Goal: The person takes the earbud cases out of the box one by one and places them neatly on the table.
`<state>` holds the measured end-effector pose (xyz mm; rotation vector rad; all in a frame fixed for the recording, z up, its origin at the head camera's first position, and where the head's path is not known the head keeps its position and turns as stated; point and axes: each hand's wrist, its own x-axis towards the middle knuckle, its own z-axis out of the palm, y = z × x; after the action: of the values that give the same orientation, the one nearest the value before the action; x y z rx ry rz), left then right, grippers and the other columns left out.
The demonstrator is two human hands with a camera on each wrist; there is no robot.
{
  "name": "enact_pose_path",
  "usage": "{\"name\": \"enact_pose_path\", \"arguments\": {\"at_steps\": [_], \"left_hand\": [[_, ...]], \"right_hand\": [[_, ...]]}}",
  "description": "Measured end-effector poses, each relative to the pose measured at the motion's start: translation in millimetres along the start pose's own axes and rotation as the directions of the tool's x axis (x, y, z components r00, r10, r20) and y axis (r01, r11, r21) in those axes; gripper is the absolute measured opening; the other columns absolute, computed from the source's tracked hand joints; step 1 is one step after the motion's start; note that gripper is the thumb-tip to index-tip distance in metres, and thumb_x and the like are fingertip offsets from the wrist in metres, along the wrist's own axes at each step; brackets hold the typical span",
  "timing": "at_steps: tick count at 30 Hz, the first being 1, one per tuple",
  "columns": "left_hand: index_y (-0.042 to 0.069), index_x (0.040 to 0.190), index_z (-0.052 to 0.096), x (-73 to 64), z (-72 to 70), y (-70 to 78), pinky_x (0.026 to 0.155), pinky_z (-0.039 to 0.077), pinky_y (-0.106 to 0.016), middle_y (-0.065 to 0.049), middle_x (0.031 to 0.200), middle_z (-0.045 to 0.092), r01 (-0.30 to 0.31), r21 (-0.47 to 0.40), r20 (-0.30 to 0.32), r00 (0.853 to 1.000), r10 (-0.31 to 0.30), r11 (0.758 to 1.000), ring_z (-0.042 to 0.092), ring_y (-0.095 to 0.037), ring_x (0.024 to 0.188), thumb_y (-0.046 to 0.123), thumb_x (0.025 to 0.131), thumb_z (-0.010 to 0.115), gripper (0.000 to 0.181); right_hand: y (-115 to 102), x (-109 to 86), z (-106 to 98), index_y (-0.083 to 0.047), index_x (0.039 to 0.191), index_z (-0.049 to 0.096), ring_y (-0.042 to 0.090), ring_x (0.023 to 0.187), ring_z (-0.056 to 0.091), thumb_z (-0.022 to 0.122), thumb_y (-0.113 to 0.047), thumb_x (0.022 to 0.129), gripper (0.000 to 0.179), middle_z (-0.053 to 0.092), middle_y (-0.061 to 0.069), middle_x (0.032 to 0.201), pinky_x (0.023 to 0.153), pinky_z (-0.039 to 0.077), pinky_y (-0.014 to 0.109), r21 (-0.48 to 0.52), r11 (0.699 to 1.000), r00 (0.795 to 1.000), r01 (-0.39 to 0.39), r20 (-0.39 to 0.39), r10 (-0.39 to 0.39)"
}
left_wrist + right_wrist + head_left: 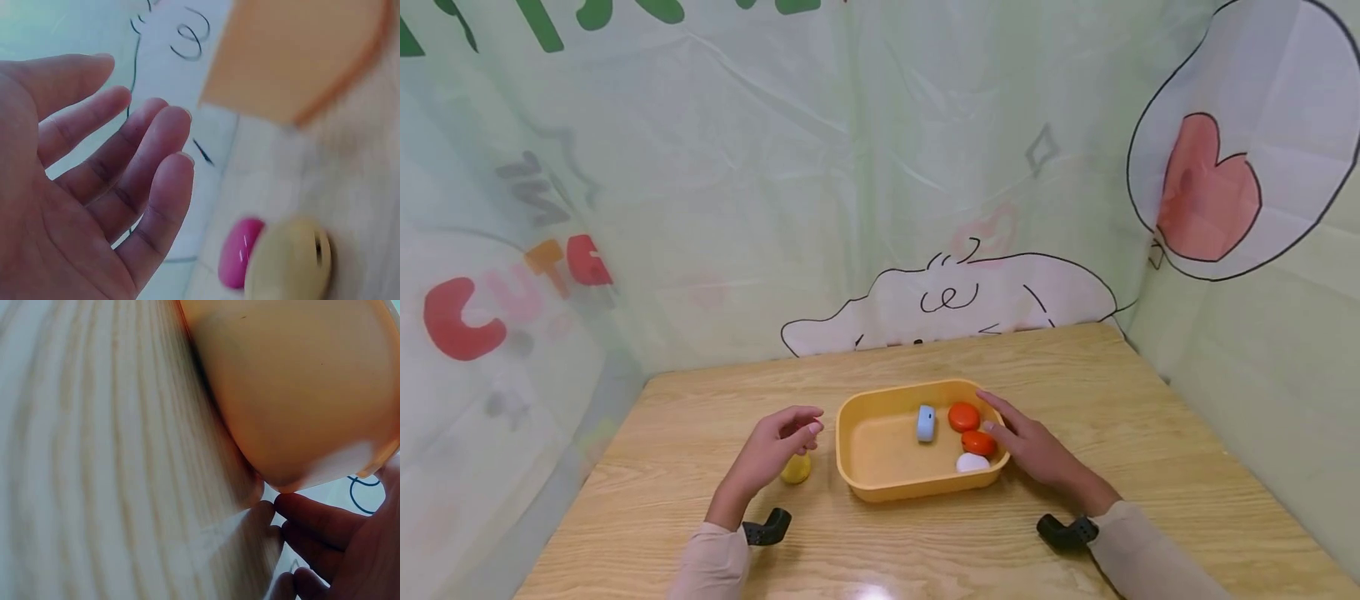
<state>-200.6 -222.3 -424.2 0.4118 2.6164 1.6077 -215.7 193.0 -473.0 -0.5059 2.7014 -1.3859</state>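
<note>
Looking down with 12 o'clock straight ahead, the orange box (883, 450) sits between the two hands on the table (1150, 400). Its long side runs from 9 to 3 o'clock. The right hand (1037, 450) holds the box's 3 o'clock end, with its thumb over the rim. The left hand (775, 446) has nothing in it; its fingers bend softly, with a gap by the thumb. The yellow piece (796, 469) lies at 5 o'clock from the left hand, partly covered by it, so this hand is much nearer. The left wrist view shows a pink piece (237, 253) just beside the yellow one; whether they touch is hard to tell. The box lies at 3 o'clock from both pieces.
</note>
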Motion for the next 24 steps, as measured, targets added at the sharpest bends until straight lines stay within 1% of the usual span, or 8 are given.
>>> {"name": "enact_pose_path", "arguments": {"at_steps": [4,6,8,11,15,19,21,24], "left_hand": [[0.009,0.128,0.066,11.0,7.7,10.8,0.081,0.056,-0.041,-0.011,0.113,0.068,-0.019,-0.017,0.018,1.000,0.019,1.000,0.067,-0.024,0.091,0.031,0.100,0.064,0.035],[0.008,0.127,0.066,16.4,11.0,13.4,0.082,0.056,-0.046,-0.013,0.114,0.068,-0.033,-0.021,0.028,0.999,0.034,0.999,0.067,-0.026,0.091,0.031,0.100,0.064,0.036],[0.007,0.127,0.066,20.8,14.0,14.8,0.082,0.055,-0.049,-0.016,0.115,0.068,-0.043,-0.030,0.039,0.998,0.044,0.999,0.067,-0.026,0.091,0.030,0.101,0.063,0.035],[0.004,0.127,0.065,26.7,18.5,15.5,0.081,0.056,-0.046,-0.020,0.117,0.066,-0.056,-0.058,0.054,0.997,0.060,0.997,0.067,-0.024,0.090,0.029,0.101,0.063,0.036],[0.005,0.127,0.065,33.4,24.2,19.1,0.081,0.056,-0.043,-0.019,0.118,0.066,-0.043,-0.094,0.079,0.996,0.050,0.995,0.067,-0.023,0.092,0.032,0.100,0.064,0.038],[0.007,0.129,0.065,41.9,30.5,25.0,0.082,0.055,-0.041,-0.018,0.121,0.066,-0.044,-0.104,0.113,0.992,0.056,0.994,0.067,-0.023,0.094,0.034,0.099,0.065,0.041],[0.006,0.130,0.064,46.1,34.8,29.1,0.083,0.055,-0.043,-0.016,0.120,0.066,-0.050,-0.111,0.139,0.988,0.065,0.993,0.067,-0.023,0.094,0.033,0.099,0.064,0.042],[0.007,0.129,0.064,50.9,41.8,35.1,0.084,0.055,-0.043,-0.013,0.118,0.067,-0.045,-0.136,0.192,0.979,0.071,0.990,0.067,-0.023,0.095,0.028,0.100,0.063,0.036]], "right_hand": [[-0.4,-0.8,0.6,-0.020,0.159,0.028,0.045,0.145,0.027,0.045,-0.037,0.107,0.057,0.026,0.017,0.162,0.111,0.023,0.065,0.001,1.000,1.000,-0.007,-0.001,0.007],[-0.7,-0.8,0.6,-0.021,0.159,0.028,0.045,0.145,0.027,0.045,-0.037,0.107,0.057,0.027,0.016,0.162,0.111,0.023,0.066,0.001,1.000,1.000,-0.007,-0.004,0.007],[-0.7,-0.6,0.7,-0.022,0.159,0.028,0.045,0.145,0.025,0.045,-0.038,0.107,0.057,0.026,0.016,0.162,0.111,0.023,0.066,0.006,1.000,1.000,-0.011,0.001,0.011],[-0.3,-0.2,1.2,-0.024,0.159,0.028,0.045,0.146,0.024,0.045,-0.038,0.107,0.057,0.025,0.015,0.163,0.110,0.023,0.066,0.021,1.000,1.000,-0.023,0.014,0.023],[-0.1,0.0,1.9,-0.026,0.159,0.028,0.045,0.147,0.023,0.046,-0.038,0.107,0.057,0.025,0.014,0.163,0.110,0.022,0.067,0.030,0.999,0.999,-0.027,0.023,0.027],[-0.3,-0.5,1.2,-0.022,0.159,0.028,0.045,0.145,0.026,0.045,-0.037,0.107,0.056,0.027,0.015,0.162,0.111,0.023,0.066,0.011,1.000,1.000,-0.001,0.008,0.000],[-0.3,-0.5,0.8,-0.021,0.159,0.029,0.045,0.145,0.027,0.045,-0.036,0.107,0.056,0.028,0.015,0.162,0.111,0.023,0.066,0.006,1.000,1.000,0.007,0.001,-0.007],[-0.1,-0.1,1.1,-0.020,0.159,0.028,0.045,0.145,0.026,0.044,-0.037,0.108,0.057,0.027,0.016,0.162,0.111,0.023,0.066,0.007,1.000,1.000,0.005,0.003,-0.006]]}}
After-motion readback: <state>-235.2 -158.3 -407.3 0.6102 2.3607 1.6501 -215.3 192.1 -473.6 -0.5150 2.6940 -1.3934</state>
